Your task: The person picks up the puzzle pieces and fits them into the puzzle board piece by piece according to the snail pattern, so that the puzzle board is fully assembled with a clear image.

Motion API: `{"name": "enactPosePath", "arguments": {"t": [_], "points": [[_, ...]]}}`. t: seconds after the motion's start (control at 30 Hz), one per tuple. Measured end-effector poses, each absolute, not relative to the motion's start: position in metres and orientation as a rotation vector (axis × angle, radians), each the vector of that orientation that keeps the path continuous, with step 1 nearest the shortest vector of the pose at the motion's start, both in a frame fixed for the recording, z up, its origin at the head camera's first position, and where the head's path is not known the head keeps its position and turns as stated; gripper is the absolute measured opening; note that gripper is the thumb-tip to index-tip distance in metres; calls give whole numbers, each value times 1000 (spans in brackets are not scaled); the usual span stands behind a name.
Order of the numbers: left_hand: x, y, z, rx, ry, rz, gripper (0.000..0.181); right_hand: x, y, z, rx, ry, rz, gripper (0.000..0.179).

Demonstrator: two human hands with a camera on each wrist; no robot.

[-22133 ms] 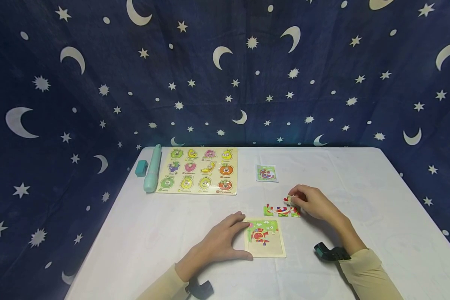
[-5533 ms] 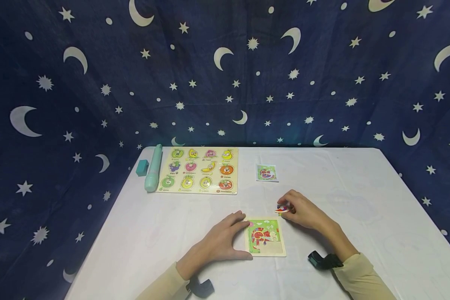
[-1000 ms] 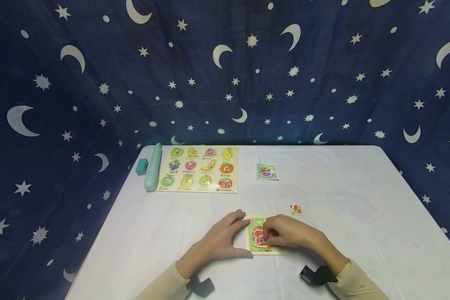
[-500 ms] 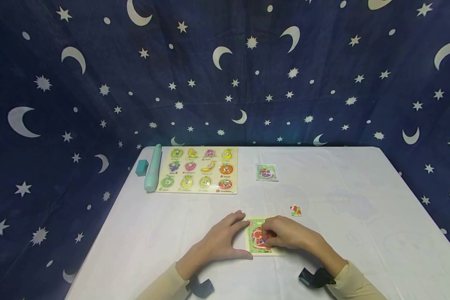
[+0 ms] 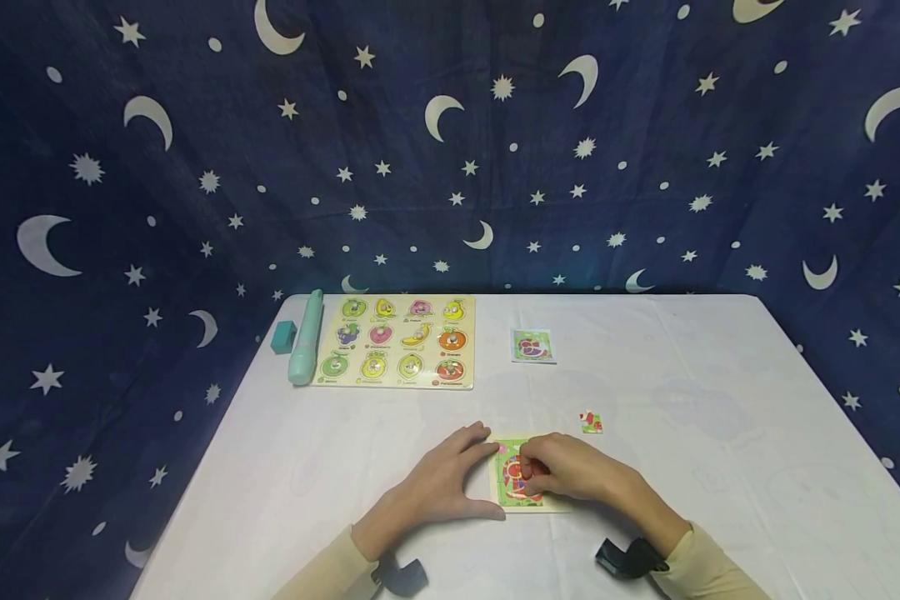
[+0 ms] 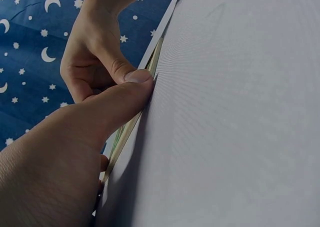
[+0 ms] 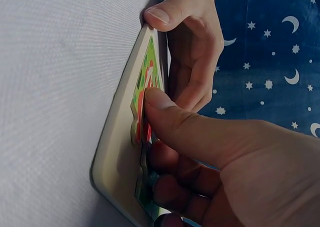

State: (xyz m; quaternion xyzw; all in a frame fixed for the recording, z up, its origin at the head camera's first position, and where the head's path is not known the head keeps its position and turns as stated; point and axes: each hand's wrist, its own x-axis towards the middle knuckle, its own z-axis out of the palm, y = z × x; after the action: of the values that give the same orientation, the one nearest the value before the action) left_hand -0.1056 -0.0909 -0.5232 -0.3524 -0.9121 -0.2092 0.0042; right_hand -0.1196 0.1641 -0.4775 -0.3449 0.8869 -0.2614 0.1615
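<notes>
The square jigsaw board (image 5: 558,506) lies flat on the table, its picture of a red and purple snail-like figure on green partly filled. Along its left side my left hand (image 5: 450,482) holds it, thumb at the near corner and index finger at the upper left. My right hand (image 5: 573,467) is over the board's right half, thumb and curled fingers on a puzzle piece (image 7: 140,114) in the lower row; the hand hides part of the picture. The board's lower right corner shows bare wood. One loose puzzle piece (image 5: 591,422), red and green, lies beyond the right hand.
A small picture card (image 5: 533,346) lies farther back. At the back left are a fruit puzzle board (image 5: 397,342), a mint-green microphone-shaped object (image 5: 307,342) and a teal block (image 5: 283,337). A star-and-moon cloth (image 5: 450,167) hangs behind the white table (image 5: 682,375).
Earlier, several loose pieces lay above the board; one lies there now and the board is fuller. Over the last second my right hand shifts slightly left on the board; my left stays.
</notes>
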Motion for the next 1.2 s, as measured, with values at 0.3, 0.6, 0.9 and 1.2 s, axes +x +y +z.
{"name": "enactPosePath", "arguments": {"t": [0.3, 0.6, 0.9, 1.2], "points": [[-106, -91, -523, -1102, -2864, -659, 89, -119, 165, -475, -965, 2526, -759, 22], [-106, -90, -522, -1100, -2889, -649, 90, -123, 174, -473, -976, 2580, -817, 17], [-105, -90, -522, -1099, -2890, -644, 90, -129, 185, -466, -945, 2601, -837, 18], [-105, -90, -521, -1095, -2910, -648, 89, -136, 195, -464, -936, 2664, -838, 25]]}}
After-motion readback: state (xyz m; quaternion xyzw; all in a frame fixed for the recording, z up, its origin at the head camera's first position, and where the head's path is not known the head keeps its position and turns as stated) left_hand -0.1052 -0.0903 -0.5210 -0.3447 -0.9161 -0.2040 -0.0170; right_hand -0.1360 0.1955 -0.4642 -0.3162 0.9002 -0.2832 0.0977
